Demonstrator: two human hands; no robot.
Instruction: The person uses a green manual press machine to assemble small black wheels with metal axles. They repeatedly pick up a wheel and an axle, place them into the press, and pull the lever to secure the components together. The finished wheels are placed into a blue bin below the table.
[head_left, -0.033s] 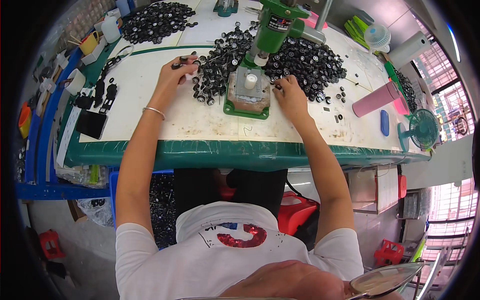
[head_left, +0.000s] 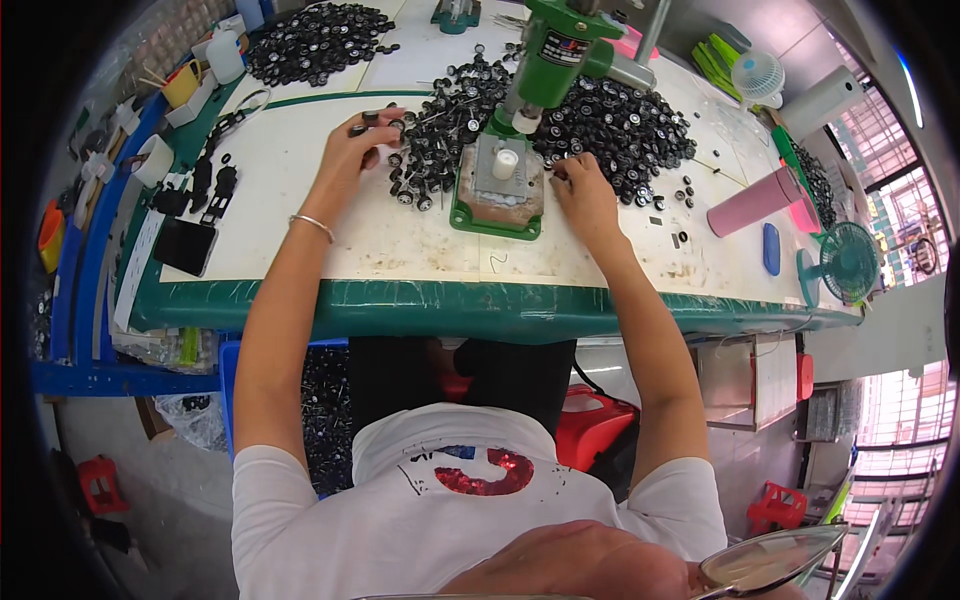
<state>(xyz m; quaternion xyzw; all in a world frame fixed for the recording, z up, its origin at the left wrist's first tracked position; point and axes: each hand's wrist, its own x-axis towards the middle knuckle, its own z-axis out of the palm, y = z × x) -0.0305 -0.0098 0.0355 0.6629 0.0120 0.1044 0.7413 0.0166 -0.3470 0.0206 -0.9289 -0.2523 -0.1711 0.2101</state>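
My left hand (head_left: 350, 155), with dark bits at its fingertips, reaches the left edge of a heap of small black wheels on thin metal axles (head_left: 440, 130). Its fingers bend in around a small black wheel (head_left: 397, 125). A green hand press (head_left: 548, 60) stands in the middle of the table, a white round piece (head_left: 505, 163) on the metal plate of its base. Just right of that base, the fingers of my right hand (head_left: 585, 192) are pinched together. What they hold, if anything, is too small to make out.
Loose black wheels (head_left: 630, 140) are heaped behind and right of the press; another heap (head_left: 315, 45) lies far left. A pink tumbler (head_left: 755, 200), a blue case (head_left: 771, 248) and a green fan (head_left: 848, 262) stand at right. A dark flat device (head_left: 185, 245) lies at left.
My left fingers have drawn in slightly closer around the wheel at the heap's edge. The right hand stays beside the press base. The whole view has shifted a little.
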